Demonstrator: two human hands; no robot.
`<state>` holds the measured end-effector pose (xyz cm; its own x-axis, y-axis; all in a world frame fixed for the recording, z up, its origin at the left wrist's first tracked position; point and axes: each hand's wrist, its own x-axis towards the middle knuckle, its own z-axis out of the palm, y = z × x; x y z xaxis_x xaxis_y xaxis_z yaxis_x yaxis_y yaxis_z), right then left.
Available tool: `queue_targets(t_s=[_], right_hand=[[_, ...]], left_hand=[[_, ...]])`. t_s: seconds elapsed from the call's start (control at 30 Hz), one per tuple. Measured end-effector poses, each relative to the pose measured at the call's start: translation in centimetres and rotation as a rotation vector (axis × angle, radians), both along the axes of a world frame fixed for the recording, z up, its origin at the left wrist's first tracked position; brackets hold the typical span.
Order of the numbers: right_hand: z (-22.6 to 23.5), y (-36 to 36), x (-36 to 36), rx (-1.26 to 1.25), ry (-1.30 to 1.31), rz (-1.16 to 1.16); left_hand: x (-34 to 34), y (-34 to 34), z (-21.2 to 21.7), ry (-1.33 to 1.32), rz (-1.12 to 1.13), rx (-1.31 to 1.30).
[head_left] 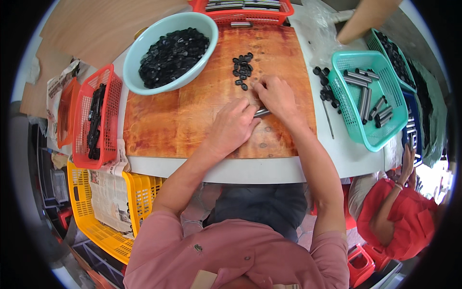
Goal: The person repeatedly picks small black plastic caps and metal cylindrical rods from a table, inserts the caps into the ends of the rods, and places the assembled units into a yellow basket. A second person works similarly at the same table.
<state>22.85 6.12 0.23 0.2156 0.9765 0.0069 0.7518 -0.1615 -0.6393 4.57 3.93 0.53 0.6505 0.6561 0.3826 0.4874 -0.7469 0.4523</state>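
Note:
Near the middle of the wooden board [168, 130], my left hand [233, 126] is closed around a shiny metal tube [262, 112]; most of the tube is hidden under my hands. My right hand [278, 98] is just beyond and to the right of it, partly over the tube's right end. Its fingers are curled together, and what they hold, if anything, is hidden. Close to the right fingertips is a loose group of small black oval plastic pieces [242, 67]. Further left, a pale blue bowl [132, 72] holds a heap of similar black pieces [173, 55].
Right of the board, a turquoise basket [370, 137] holds several black-ended metal tubes; beside it are black round pieces [325, 89] and a thin rod [329, 120]. Red baskets stand at the left [113, 115] and far edge [226, 19]. A co-worker in red [399, 216] is at the right.

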Motion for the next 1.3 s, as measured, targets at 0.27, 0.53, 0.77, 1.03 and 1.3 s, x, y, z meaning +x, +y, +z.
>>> queue_targets(t_s=[0.27, 0.53, 0.77, 1.03, 1.3], right_hand=[[-0.8, -0.2, -1.8, 0.046, -0.204, -0.110], [-2.2, -0.8, -2.0, 0.054, -0.282, -0.074], [-1.4, 0.3, -0.9, 0.062, -0.191, -0.117], [-0.5, 1.4, -0.6, -0.058, -0.108, -0.116], [-0.6, 0.7, -1.5, 0.008, -0.219, -0.110]], left_hand=[[-0.1, 0.6, -0.7, -0.083, -0.043, -0.024], [-0.3, -0.5, -1.9, -0.065, -0.020, -0.029], [0.2, 0.1, -2.1, -0.140, 0.020, 0.029], [-0.1, 0.6, -1.1, -0.045, 0.028, -0.164], [-0.1, 0.6, -1.0, -0.058, 0.017, -0.184]])
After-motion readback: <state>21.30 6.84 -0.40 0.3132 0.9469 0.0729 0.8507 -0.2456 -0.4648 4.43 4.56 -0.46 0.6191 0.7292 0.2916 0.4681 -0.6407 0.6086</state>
